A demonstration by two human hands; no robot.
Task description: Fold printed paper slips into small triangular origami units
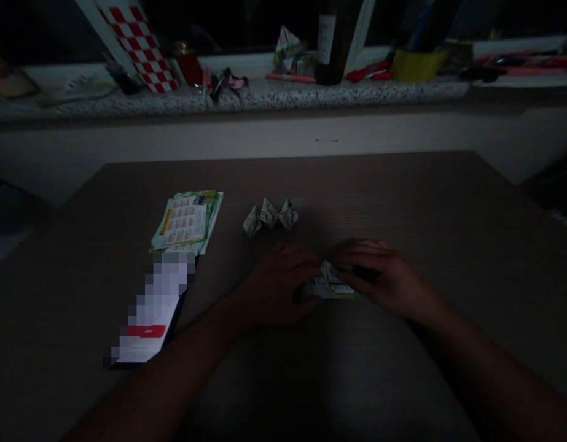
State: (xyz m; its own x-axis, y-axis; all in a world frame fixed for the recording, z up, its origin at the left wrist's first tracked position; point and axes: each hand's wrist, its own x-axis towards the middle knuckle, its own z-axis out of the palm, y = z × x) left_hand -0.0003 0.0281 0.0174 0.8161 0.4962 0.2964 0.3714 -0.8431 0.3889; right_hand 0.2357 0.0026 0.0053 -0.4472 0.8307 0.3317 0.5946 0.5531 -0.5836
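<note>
A small piece of folded printed paper (332, 287) lies on the table between my hands, with a raised triangular flap near its middle. My left hand (283, 285) holds the left end, its thumb and fingers closed about it. At the right end, my right hand (382, 273) grips the paper with curled fingers that partly cover it. Beyond my hands stand several small pointed folded paper pieces (269, 215) in a row. To the left is a stack of printed sheets (186, 222) in green and white. The room is dim, so finger detail is hard to see.
A phone (149, 331) with a bright, partly pixelated screen lies left of my left forearm. Behind the wooden table (379, 190), a speckled stone sill (260, 98) carries a dark bottle (332, 49), a red-and-white checkered box (140, 49) and a yellow container (419, 64).
</note>
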